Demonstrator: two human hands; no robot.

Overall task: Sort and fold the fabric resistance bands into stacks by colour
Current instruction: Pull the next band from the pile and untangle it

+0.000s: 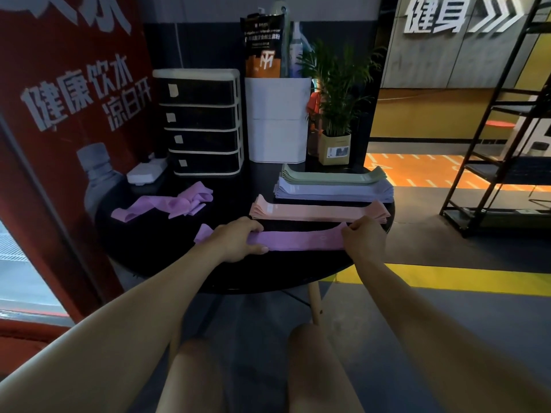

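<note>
A purple band [301,240] lies flat and stretched lengthwise at the near edge of the black table [167,251] — the left hand [235,239] grips one end, the right hand [362,236] pinches the other. Peach stack [316,211] just behind.

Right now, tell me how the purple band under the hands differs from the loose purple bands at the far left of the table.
The purple band lies flat and straight, gripped at its ends by the left hand and right hand; the loose purple bands lie crumpled and untouched. The former sits at the near edge beside the peach stack; the latter farther back. Both share one colour.
</note>
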